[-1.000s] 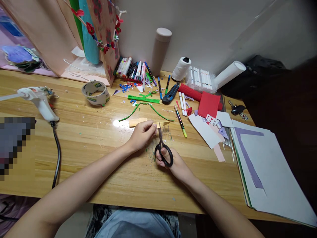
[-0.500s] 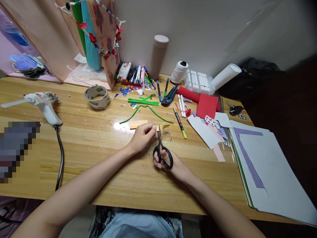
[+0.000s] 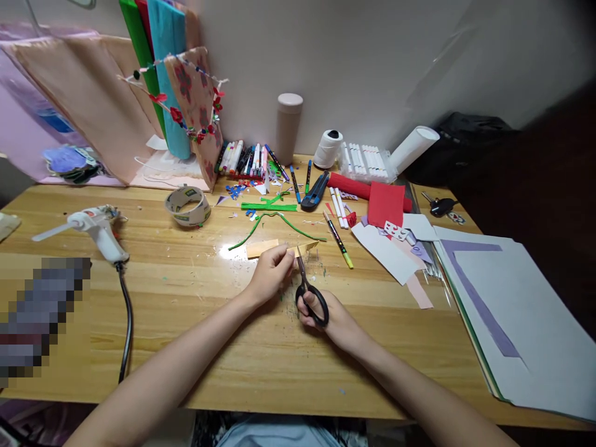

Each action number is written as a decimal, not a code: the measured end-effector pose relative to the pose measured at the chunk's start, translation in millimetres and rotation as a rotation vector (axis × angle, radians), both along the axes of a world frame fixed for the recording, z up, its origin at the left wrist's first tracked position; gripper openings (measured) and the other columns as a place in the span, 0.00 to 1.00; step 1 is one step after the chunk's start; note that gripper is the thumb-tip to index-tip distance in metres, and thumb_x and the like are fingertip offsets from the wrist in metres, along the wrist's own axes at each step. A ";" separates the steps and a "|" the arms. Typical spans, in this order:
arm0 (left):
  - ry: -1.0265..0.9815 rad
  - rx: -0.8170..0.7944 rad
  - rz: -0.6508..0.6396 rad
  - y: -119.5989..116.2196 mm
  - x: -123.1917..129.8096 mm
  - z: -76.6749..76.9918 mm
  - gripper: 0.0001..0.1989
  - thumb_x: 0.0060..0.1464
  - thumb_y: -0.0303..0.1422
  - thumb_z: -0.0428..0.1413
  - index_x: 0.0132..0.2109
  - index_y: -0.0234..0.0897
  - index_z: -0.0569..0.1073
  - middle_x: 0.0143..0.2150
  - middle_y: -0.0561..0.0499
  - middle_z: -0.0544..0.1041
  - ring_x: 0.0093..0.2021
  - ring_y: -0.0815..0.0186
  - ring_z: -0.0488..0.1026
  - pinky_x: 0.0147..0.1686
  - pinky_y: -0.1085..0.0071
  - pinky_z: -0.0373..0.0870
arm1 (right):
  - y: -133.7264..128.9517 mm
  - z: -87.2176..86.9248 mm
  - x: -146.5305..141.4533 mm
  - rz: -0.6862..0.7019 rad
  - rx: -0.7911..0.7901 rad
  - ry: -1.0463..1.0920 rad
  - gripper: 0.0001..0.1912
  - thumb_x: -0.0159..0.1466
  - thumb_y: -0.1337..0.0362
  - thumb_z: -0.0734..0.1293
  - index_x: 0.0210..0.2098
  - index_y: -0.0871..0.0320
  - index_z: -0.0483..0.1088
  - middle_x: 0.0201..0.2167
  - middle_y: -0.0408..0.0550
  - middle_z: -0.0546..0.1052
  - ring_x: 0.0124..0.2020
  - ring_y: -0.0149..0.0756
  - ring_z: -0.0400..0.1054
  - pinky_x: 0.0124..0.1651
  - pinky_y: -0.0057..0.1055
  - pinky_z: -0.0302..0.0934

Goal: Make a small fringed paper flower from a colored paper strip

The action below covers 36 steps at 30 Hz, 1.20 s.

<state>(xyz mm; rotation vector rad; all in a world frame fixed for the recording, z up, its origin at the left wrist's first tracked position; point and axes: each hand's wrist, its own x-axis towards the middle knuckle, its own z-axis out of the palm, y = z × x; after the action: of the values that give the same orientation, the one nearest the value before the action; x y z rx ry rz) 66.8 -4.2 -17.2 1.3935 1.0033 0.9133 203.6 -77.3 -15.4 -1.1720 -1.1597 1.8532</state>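
My left hand [image 3: 272, 274] pinches a small yellowish paper strip [image 3: 308, 248] between thumb and fingers, over the middle of the desk. Black-handled scissors [image 3: 313, 304] are in my right hand [image 3: 328, 316], with fingers through the loops. Their blades point away from me and meet the strip just right of my left fingertips; how far apart the blades are is hard to make out. Behind my left hand lies a flat tan paper piece [image 3: 261, 248]. Beyond it, a bent green stem [image 3: 274, 215] lies in an arch in front of green paper strips [image 3: 267, 207].
A glue gun [image 3: 100, 233] with a black cord and a tape roll [image 3: 187, 206] stand on the left. Behind are a box cutter [image 3: 315, 191], markers [image 3: 244, 158] and a thread spool [image 3: 328, 149]. Red paper [image 3: 386, 203] and large white sheets [image 3: 526, 310] lie right.
My view has tilted up a little, so the desk items sit lower in it. The scissors and my right hand have shifted slightly relative to the strip; both hands keep their holds.
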 end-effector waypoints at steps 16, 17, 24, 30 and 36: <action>-0.217 -0.043 0.245 8.4 -4.1 -2.2 0.16 0.55 0.42 0.50 0.26 0.35 0.65 0.25 0.55 0.64 0.25 0.72 0.61 0.24 0.76 0.58 | 7.3 14.4 12.5 0.136 0.074 -0.071 0.31 0.53 0.33 0.58 0.25 0.59 0.59 0.20 0.41 0.62 0.21 0.27 0.55 0.25 0.26 0.50; -0.255 -0.066 0.285 9.8 -5.0 -1.6 0.15 0.54 0.43 0.50 0.28 0.35 0.67 0.27 0.54 0.66 0.26 0.72 0.63 0.25 0.76 0.60 | 10.0 18.8 18.2 0.123 0.121 -0.172 0.29 0.55 0.35 0.58 0.25 0.59 0.59 0.21 0.41 0.63 0.22 0.28 0.56 0.25 0.26 0.51; -0.440 -0.142 0.246 7.1 -4.9 0.8 0.14 0.53 0.41 0.53 0.33 0.34 0.73 0.30 0.51 0.70 0.29 0.71 0.65 0.30 0.76 0.63 | 22.9 38.5 56.9 -0.035 0.400 -1.223 0.06 0.58 0.62 0.64 0.28 0.58 0.64 0.29 0.48 0.74 0.30 0.38 0.67 0.30 0.29 0.51; -0.446 -0.238 0.091 -2.0 -0.5 5.2 0.15 0.54 0.41 0.53 0.34 0.33 0.75 0.28 0.50 0.71 0.28 0.71 0.64 0.32 0.75 0.61 | 21.8 44.9 64.3 -0.073 0.428 -1.270 0.10 0.55 0.65 0.67 0.38 0.58 0.72 0.38 0.52 0.78 0.41 0.46 0.71 0.38 0.33 0.59; -0.293 -0.265 -0.110 -15.0 8.2 11.3 0.17 0.55 0.43 0.51 0.37 0.33 0.76 0.30 0.50 0.72 0.30 0.70 0.63 0.32 0.74 0.60 | 28.7 44.4 60.2 -0.420 0.373 -0.559 0.16 0.61 0.55 0.62 0.43 0.57 0.71 0.41 0.50 0.77 0.35 0.37 0.72 0.36 0.31 0.65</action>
<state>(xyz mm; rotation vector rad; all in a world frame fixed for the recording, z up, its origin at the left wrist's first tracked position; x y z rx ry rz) 75.0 -19.2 -5.9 1.0472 0.7849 0.8409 263.8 -48.6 29.0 -1.6057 -1.3458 0.9680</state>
